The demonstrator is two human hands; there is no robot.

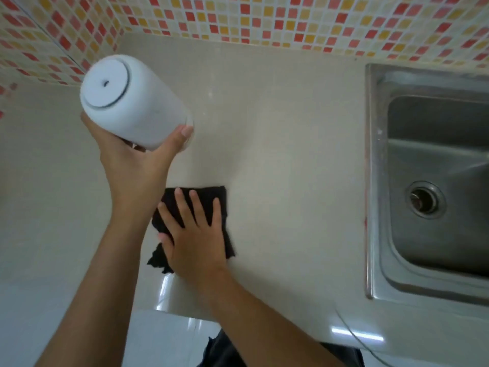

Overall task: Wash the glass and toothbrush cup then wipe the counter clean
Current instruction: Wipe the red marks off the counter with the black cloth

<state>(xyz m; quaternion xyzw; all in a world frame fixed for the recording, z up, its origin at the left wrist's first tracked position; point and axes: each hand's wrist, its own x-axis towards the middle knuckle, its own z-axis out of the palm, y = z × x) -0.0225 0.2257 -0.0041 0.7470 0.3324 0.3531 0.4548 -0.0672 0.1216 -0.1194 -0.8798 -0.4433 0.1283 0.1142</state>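
Observation:
My left hand (137,160) holds a white toothbrush cup (132,102) lifted above the beige counter (291,141), tilted so its round base with a small hole faces me. My right hand (195,234) lies flat, fingers spread, pressing a black cloth (211,197) against the counter near its front edge. The cloth shows around my fingers and under my palm. No glass is visible.
A steel sink (428,234) with a round drain (424,200) is set into the counter on the right. Mosaic tile walls (264,19) in red, orange and cream close the back and the left corner. The counter's front edge runs below my right wrist.

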